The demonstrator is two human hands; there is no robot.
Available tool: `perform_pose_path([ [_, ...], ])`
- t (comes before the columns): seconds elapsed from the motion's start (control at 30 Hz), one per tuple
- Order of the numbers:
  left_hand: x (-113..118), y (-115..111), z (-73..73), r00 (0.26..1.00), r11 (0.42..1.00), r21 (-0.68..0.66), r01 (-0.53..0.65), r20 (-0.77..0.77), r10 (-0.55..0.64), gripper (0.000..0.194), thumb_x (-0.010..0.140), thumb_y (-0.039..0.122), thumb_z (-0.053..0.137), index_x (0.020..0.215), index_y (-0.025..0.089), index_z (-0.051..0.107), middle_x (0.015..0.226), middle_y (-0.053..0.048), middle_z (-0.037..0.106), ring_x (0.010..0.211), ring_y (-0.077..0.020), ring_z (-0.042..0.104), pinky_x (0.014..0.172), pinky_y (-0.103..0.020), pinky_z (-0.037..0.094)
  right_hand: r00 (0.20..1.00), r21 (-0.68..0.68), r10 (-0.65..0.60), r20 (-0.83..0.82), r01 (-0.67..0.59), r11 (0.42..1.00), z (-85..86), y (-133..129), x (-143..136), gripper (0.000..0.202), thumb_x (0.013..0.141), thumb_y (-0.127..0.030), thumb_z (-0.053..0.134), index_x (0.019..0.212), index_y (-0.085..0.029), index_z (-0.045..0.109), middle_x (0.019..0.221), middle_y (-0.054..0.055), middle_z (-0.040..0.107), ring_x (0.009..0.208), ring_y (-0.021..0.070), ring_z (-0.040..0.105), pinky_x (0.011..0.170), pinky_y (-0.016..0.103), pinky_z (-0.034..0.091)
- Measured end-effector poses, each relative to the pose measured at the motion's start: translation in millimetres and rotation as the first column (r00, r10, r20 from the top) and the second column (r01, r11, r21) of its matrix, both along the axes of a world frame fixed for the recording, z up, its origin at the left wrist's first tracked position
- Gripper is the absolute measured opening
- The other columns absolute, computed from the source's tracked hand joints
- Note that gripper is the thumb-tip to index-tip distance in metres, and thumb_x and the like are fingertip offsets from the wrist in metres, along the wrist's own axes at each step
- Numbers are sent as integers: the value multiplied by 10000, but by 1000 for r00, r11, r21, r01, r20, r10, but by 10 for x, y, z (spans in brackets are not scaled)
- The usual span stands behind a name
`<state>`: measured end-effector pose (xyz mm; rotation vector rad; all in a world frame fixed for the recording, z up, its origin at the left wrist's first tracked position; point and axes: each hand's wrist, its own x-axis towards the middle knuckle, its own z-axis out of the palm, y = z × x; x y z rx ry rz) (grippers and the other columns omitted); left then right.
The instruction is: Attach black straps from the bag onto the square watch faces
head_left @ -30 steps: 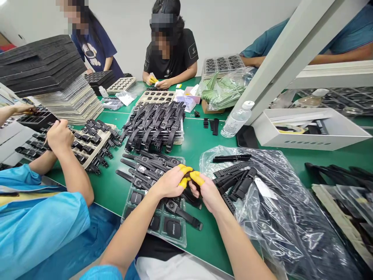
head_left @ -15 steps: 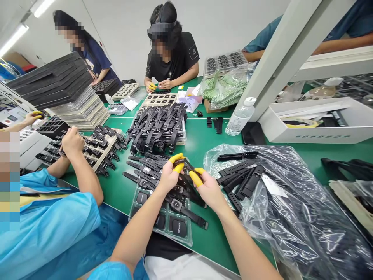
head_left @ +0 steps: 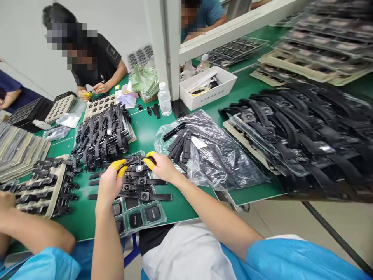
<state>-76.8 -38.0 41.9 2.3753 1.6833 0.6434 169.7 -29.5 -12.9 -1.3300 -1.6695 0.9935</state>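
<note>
Since the earlier frame, both hands have come down from mid-air onto the tray. Head view: left hand and right hand, fingertips pinched shut, grip a black watch between them over the tray's far end. Several watches lie across the tray; near pockets hold bare bodies. Loose straps remain in the bag right of the tray.

Yellow finger cots on both the left hand and right hand, pinching a black watch. Under the grip: clear tray with black inserts, green table. Right of it, clear bag of black straps.
</note>
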Motion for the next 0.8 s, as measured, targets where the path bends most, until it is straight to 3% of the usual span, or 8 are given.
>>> perform_pose_path([
  [0.13,-253,-133,82,942,1000,15,-5,-336,10,300,939,231,453,1083,204,715,1095,-127,757,995,-308,715,884,-428,581,993,-16,100,61,-99,995,69,-11,9,236,1017,-414,571,1115,-228,680,838,24,729,735,202,621,683,308,413],
  [0.23,-428,-321,134,898,1000,24,-14,-439,23,258,905,205,452,966,208,702,967,-128,736,913,-314,695,831,-436,564,989,40,39,140,-45,998,47,41,63,266,1041,-394,520,1098,-206,699,976,80,747,878,235,644,761,343,470],
  [0.33,-605,-580,215,914,1000,3,-18,-406,18,266,939,235,451,1035,211,698,1043,-128,737,976,-316,690,855,-448,567,944,177,-174,281,127,976,-57,142,214,317,1013,-200,457,1201,-143,706,1260,187,698,1221,335,570,977,472,487],
  [0.43,-733,-850,279,937,996,-58,-63,-347,39,288,963,245,449,1099,217,701,1093,-117,740,1024,-304,695,898,-451,581,854,216,-333,400,265,940,-229,230,390,494,884,-26,440,1309,-86,684,1523,228,538,1494,423,333,1143,623,369],
  [0.5,-758,-992,291,958,989,-131,-66,-285,26,297,965,231,459,1128,220,707,1118,-106,747,1052,-287,704,931,-439,589,831,208,-346,436,281,937,-345,263,459,511,849,-29,460,1292,-85,709,1559,224,504,1534,456,260,1168,678,315],
  [0.67,-672,-1121,174,990,918,-394,46,-106,-95,298,984,202,470,1138,230,724,1164,-91,758,1100,-245,713,975,-391,599,817,214,-330,474,257,942,-506,283,455,520,848,-63,474,1296,-120,729,1437,213,613,1512,458,314,1162,729,267],
  [0.8,-655,-1080,-28,975,876,-482,24,-183,-128,311,923,115,459,1054,202,727,1071,-111,754,1050,-260,710,947,-422,606,808,219,-340,480,265,939,-527,281,438,494,861,-70,469,1281,-104,727,1400,218,626,1489,441,336,1160,688,278],
])
